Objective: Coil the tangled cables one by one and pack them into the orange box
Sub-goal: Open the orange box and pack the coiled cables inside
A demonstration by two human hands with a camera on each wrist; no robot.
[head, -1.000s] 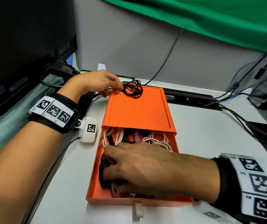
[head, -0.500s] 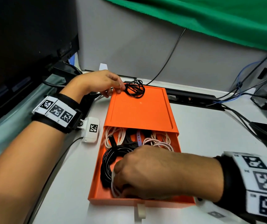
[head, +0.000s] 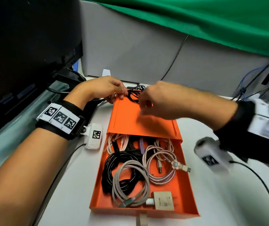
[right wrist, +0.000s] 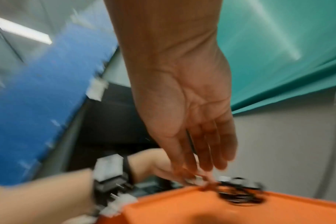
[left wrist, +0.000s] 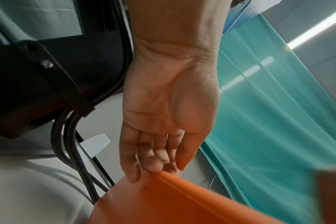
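The orange box [head: 188, 190] lies on the white desk with its drawer pulled toward me. Inside are a black coil [head: 114, 170], a grey coil [head: 130, 181], a pink braided coil [head: 159, 165] and a charger [head: 163, 201]. A small tangled black cable [head: 134, 95] [right wrist: 240, 195] sits on the far edge of the orange lid [head: 138, 123] [left wrist: 173, 201] [right wrist: 220, 212]. My left hand [head: 116, 97] [left wrist: 155, 169] rests its fingertips on the lid's far left corner. My right hand [head: 144, 101] [right wrist: 201, 171], blurred, reaches its straight fingers down onto the black cable.
A dark monitor [head: 24, 46] and its stand stand at the left. A grey partition [head: 130, 54] with a thin black wire [head: 174, 59] closes off the back. More cables [head: 252, 82] trail at the far right. The drawer's pull tab [head: 141, 221] sticks out in front.
My right hand has left the drawer and swung up to the black cable on the lid, uncovering the coils. The left hand has stayed at the lid's corner.
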